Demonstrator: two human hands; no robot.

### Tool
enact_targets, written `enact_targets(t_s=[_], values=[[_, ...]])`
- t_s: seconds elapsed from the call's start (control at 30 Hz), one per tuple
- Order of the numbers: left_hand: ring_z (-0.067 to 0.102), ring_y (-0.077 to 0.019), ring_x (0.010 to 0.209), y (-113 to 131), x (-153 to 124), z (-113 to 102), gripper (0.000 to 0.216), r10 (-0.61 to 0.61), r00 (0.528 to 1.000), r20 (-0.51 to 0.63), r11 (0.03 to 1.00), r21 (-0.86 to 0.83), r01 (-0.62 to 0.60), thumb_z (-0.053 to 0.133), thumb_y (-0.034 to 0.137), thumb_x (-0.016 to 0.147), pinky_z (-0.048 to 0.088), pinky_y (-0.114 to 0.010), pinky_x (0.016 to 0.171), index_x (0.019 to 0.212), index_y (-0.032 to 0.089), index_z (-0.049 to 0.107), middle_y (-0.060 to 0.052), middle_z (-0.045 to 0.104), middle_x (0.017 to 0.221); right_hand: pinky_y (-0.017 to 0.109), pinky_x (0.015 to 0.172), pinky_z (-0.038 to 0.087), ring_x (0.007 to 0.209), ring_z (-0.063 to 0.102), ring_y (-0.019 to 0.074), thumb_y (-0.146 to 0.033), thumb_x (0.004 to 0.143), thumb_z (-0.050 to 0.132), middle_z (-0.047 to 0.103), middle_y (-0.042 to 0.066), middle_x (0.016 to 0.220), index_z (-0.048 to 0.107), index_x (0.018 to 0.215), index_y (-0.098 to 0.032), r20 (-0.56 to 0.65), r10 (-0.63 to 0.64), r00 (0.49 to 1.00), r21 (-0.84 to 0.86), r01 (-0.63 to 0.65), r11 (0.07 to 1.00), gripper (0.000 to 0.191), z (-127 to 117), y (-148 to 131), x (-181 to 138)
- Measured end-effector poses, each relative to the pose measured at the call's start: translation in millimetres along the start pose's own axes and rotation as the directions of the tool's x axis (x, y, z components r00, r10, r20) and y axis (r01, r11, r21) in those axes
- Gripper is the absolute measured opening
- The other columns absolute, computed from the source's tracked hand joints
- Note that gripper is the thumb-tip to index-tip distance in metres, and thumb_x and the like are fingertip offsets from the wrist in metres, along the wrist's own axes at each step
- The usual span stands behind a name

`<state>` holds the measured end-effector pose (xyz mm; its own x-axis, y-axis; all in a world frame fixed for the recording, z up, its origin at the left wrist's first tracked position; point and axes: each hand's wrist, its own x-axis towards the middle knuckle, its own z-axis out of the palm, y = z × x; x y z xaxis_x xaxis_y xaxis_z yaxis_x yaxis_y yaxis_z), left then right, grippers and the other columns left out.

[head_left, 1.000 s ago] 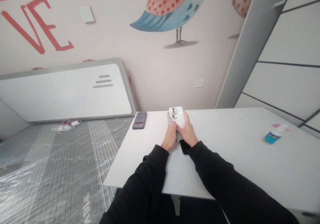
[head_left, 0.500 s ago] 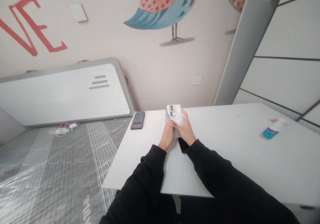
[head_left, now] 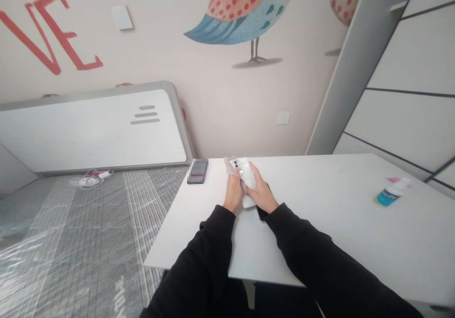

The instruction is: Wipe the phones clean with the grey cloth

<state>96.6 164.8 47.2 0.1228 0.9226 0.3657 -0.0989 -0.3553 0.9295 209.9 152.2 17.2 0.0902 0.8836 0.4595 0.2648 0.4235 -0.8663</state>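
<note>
Both hands are closed on a white phone (head_left: pixel 248 172) above the table, its back with the round camera module facing up. My left hand (head_left: pixel 233 194) grips its left side, with the thumb near the camera. My right hand (head_left: pixel 262 194) holds its right edge. A thin pale grey piece, perhaps cloth (head_left: pixel 228 166), sticks out past the phone's upper left corner, and a pale part also shows below the phone between the hands. Under my right wrist lies a dark phone-like slab (head_left: pixel 261 213), mostly covered.
A blurred-out dark rectangular item (head_left: pixel 197 171) lies at the white table's (head_left: pixel 313 242) far left corner. At the right stands a white spray bottle (head_left: pixel 390 194) with a blue label and pink top. A white headboard (head_left: pixel 88 133) and plastic-covered mattress (head_left: pixel 81 237) are on the left.
The white phone has tilted left and come slightly nearer, and my left thumb now covers part of its camera module. The pale part below it shows more. The view has shifted slightly.
</note>
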Motion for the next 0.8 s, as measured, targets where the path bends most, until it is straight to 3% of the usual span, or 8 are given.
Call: enact_targets(t_s=[0.1,0.2,0.37,0.47,0.57,0.67,0.8], values=[[0.045,-0.0269,0.143,-2.2,12.3,-16.3,0.067,-0.025,0.988,-0.15,1.0,-0.013,0.023,0.03,0.067,0.099,0.025,-0.042,0.125,0.138,0.018,0.055,-0.012,0.06,0.143,0.052,0.12,0.033,0.144,0.044,0.0311,-0.044,0.079,0.074,0.048,0.014,0.154,0.035,0.154,-0.021,0.119,-0.027,0.993,0.019,0.025,0.999,0.088,6.3,-4.6,-6.5],[0.045,-0.0261,0.144,-3.5,13.5,-17.5,0.065,-0.043,0.986,-0.163,0.999,-0.032,0.038,0.029,0.065,0.1,0.025,-0.042,0.125,0.14,0.019,0.052,-0.011,0.058,0.145,0.051,0.121,0.032,0.144,0.044,0.0304,-0.043,0.077,0.075,0.048,0.013,0.155,0.037,0.153,-0.022,0.107,-0.027,0.994,0.044,0.022,0.999,0.087,7.8,-6.0,-5.9],[0.038,-0.0273,0.149,-0.5,-6.3,8.1,0.069,-0.026,0.997,0.076,0.998,-0.048,0.029,0.032,0.068,0.098,0.02,-0.041,0.127,0.144,0.02,0.05,-0.01,0.054,0.151,0.053,0.121,0.031,0.144,0.043,0.0324,-0.049,0.079,0.072,0.047,0.015,0.154,0.039,0.15,-0.02,-0.139,0.035,0.99,0.07,-0.026,0.997,0.084,-0.7,0.7,7.5],[0.028,-0.0259,0.153,4.4,-20.1,21.6,0.071,0.031,0.971,0.237,0.999,-0.031,-0.024,0.031,0.067,0.099,0.013,-0.04,0.129,0.15,0.02,0.045,-0.009,0.045,0.158,0.053,0.119,0.034,0.14,0.047,0.0339,-0.053,0.075,0.075,0.048,0.018,0.152,0.038,0.149,-0.017,-0.281,0.081,0.956,0.116,-0.05,0.992,0.091,-13.3,8.1,18.2],[0.024,-0.0245,0.155,7.4,-28.0,27.5,0.071,0.051,0.944,0.327,0.999,-0.008,-0.051,0.031,0.066,0.099,0.009,-0.04,0.129,0.153,0.02,0.041,-0.009,0.04,0.162,0.053,0.119,0.034,0.14,0.046,0.0332,-0.055,0.075,0.075,0.047,0.018,0.153,0.037,0.15,-0.017,-0.364,0.122,0.923,0.121,-0.083,0.989,0.092,-23.1,12.8,24.7],[0.022,-0.0245,0.155,6.8,-27.9,27.7,0.072,0.052,0.951,0.303,0.999,-0.01,-0.051,0.032,0.067,0.099,0.008,-0.04,0.129,0.154,0.021,0.039,-0.01,0.042,0.16,0.052,0.118,0.035,0.14,0.047,0.0324,-0.056,0.077,0.073,0.048,0.018,0.152,0.037,0.15,-0.017,-0.312,0.129,0.941,0.124,-0.094,0.988,0.091,-22.8,11.2,23.4],[0.03,-0.0257,0.153,4.7,-15.4,17.9,0.073,0.051,0.987,0.154,0.999,-0.009,-0.05,0.029,0.069,0.099,0.013,-0.04,0.128,0.152,0.021,0.042,-0.011,0.049,0.154,0.05,0.121,0.031,0.145,0.042,0.0317,-0.054,0.08,0.07,0.045,0.016,0.156,0.037,0.151,-0.017,-0.104,0.033,0.994,0.055,-0.028,0.998,0.087,-12.7,2.0,12.8]])
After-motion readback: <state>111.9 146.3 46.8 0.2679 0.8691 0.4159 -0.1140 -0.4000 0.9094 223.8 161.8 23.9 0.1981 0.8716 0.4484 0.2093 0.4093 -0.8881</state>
